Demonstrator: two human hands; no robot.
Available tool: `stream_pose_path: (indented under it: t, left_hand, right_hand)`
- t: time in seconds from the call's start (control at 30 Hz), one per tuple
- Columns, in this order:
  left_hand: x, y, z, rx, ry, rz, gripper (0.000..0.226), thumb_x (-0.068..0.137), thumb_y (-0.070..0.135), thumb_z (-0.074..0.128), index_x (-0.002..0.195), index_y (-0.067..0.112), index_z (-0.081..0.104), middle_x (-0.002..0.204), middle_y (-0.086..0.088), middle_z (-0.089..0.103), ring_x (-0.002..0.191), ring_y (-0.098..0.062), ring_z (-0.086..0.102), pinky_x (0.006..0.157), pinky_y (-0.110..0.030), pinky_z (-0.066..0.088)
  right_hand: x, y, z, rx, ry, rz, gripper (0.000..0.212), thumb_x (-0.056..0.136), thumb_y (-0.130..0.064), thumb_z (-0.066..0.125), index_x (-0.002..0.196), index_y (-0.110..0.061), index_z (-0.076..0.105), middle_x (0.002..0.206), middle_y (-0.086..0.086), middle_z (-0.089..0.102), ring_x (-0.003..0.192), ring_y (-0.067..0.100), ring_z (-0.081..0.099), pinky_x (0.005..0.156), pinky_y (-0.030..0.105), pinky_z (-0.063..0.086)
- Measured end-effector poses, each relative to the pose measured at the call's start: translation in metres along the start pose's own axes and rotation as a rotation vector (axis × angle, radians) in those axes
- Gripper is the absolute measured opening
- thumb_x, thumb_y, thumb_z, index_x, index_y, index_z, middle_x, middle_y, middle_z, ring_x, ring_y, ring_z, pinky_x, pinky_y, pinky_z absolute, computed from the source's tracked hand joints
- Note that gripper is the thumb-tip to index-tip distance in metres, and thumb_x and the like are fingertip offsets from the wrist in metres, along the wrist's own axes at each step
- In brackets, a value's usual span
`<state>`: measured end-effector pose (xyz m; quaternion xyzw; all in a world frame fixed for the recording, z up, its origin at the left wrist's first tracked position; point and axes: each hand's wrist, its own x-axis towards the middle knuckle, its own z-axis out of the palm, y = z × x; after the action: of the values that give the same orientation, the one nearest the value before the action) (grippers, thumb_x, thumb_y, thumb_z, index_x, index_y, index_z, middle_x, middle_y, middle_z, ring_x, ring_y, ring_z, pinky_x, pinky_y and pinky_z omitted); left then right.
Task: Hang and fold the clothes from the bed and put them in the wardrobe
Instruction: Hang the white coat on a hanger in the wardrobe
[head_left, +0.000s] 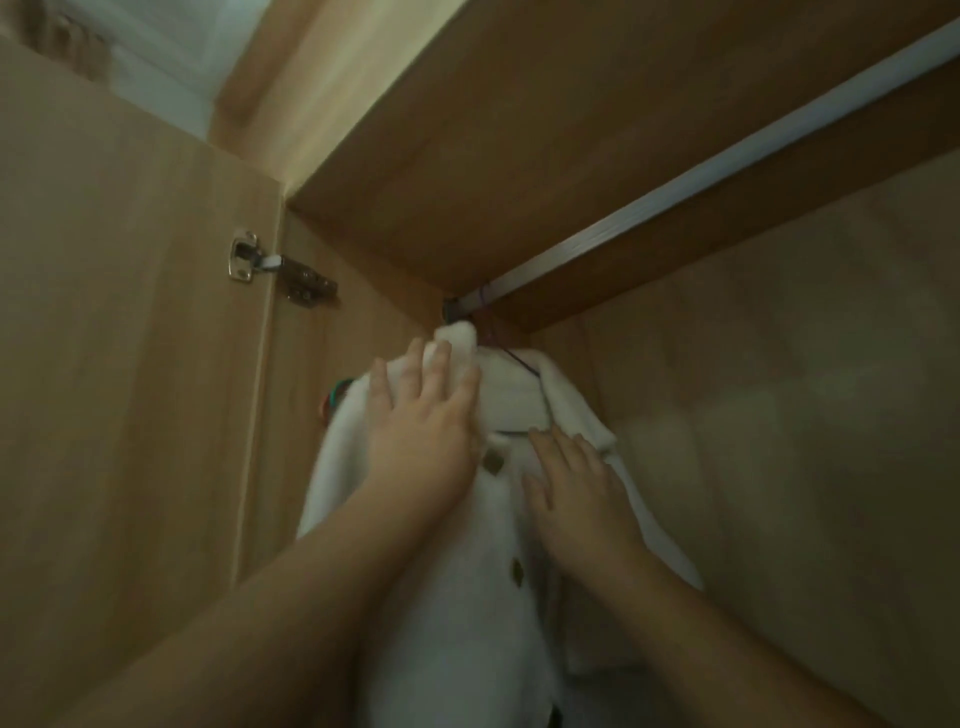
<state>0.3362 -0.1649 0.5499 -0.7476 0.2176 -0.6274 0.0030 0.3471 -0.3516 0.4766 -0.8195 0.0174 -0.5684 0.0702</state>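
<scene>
Both hands lie flat and open, left hand (423, 421) at the collar, right hand (574, 491) beside the buttons (493, 461), on the hung white fleece coat (467, 597), which looks soft, light and best gripped at the shoulders.

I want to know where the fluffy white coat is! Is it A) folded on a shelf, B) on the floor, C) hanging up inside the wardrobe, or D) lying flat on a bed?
C: the white coat hangs on a hanger hooked over the rail inside the wardrobe, with the left hand and the right hand resting flat on its front.
</scene>
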Motion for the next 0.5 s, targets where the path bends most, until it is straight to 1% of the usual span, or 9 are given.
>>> stream_pose_path:
  t: [0.03,0.1,0.13,0.2,0.23,0.3,0.37,0.4,0.5]
  left_hand:
    - [-0.020,0.006,0.002,-0.034,-0.036,0.030,0.064,0.096,0.039,0.036,0.156,0.033,0.016,0.168,-0.007,0.001,0.152,-0.031,-0.009,0.120,-0.058,-0.006]
    - [-0.066,0.017,0.007,-0.127,-0.101,0.062,0.066,0.095,0.037,0.037,0.157,0.036,0.014,0.168,-0.005,-0.003,0.152,-0.029,-0.017,0.120,-0.057,-0.011]
    - [-0.090,0.023,0.009,-0.182,-0.114,0.065,0.069,0.093,0.037,0.040,0.157,0.037,0.015,0.168,-0.006,0.000,0.152,-0.030,-0.014,0.120,-0.057,-0.009]
    - [-0.138,0.033,0.008,-0.307,-0.113,0.053,0.070,0.087,0.035,0.049,0.154,0.034,0.031,0.166,-0.008,0.016,0.154,-0.033,0.001,0.121,-0.058,0.000]
    - [-0.162,0.039,0.007,-0.371,-0.130,0.048,0.069,0.084,0.034,0.053,0.152,0.032,0.038,0.164,-0.010,0.024,0.153,-0.035,0.009,0.121,-0.059,0.005]
    - [-0.213,0.050,0.003,-0.499,-0.170,0.050,0.069,0.082,0.034,0.054,0.149,0.029,0.044,0.160,-0.012,0.033,0.151,-0.037,0.017,0.121,-0.058,0.010]
    - [-0.264,0.062,-0.005,-0.632,-0.228,0.067,0.069,0.081,0.036,0.052,0.149,0.028,0.043,0.159,-0.012,0.034,0.150,-0.037,0.021,0.121,-0.056,0.013]
    - [-0.290,0.070,-0.010,-0.691,-0.267,0.086,0.069,0.083,0.037,0.051,0.151,0.030,0.040,0.160,-0.011,0.033,0.150,-0.036,0.021,0.120,-0.055,0.015]
    - [-0.368,0.094,-0.038,-0.909,-0.362,0.173,0.068,0.086,0.041,0.048,0.152,0.032,0.035,0.160,-0.009,0.034,0.148,-0.036,0.023,0.118,-0.054,0.022]
  right_hand:
    - [-0.017,-0.002,-0.005,-0.030,-0.022,0.017,0.059,0.099,-0.050,0.023,0.155,-0.032,0.023,0.163,0.000,0.023,0.150,0.023,0.019,0.118,0.047,0.025]
    - [-0.057,-0.008,-0.014,-0.075,-0.066,0.064,0.062,0.096,-0.051,0.017,0.155,-0.033,0.020,0.164,-0.001,0.020,0.151,0.021,0.016,0.119,0.046,0.023]
    - [-0.079,-0.012,-0.020,-0.103,-0.079,0.087,0.065,0.093,-0.052,0.012,0.155,-0.033,0.020,0.164,-0.002,0.020,0.151,0.021,0.016,0.119,0.046,0.023]
    - [-0.125,-0.022,-0.032,-0.175,-0.107,0.130,0.069,0.090,-0.053,0.008,0.155,-0.033,0.021,0.164,-0.002,0.021,0.151,0.020,0.016,0.119,0.046,0.023]
    - [-0.151,-0.028,-0.040,-0.202,-0.128,0.156,0.067,0.092,-0.052,0.011,0.155,-0.033,0.021,0.164,-0.002,0.021,0.151,0.020,0.016,0.119,0.045,0.023]
    - [-0.205,-0.042,-0.060,-0.245,-0.162,0.201,0.063,0.095,-0.050,0.021,0.155,-0.031,0.023,0.163,-0.001,0.023,0.150,0.023,0.017,0.120,0.045,0.023]
    - [-0.261,-0.057,-0.084,-0.322,-0.181,0.247,0.061,0.097,-0.046,0.032,0.155,-0.028,0.025,0.162,0.002,0.026,0.148,0.025,0.022,0.119,0.046,0.026]
    - [-0.289,-0.066,-0.098,-0.374,-0.190,0.278,0.061,0.097,-0.045,0.034,0.155,-0.028,0.026,0.162,0.003,0.027,0.148,0.026,0.024,0.118,0.047,0.028]
    - [-0.370,-0.100,-0.144,-0.560,-0.216,0.366,0.059,0.098,-0.047,0.033,0.154,-0.030,0.025,0.161,0.002,0.029,0.147,0.025,0.025,0.116,0.048,0.030]
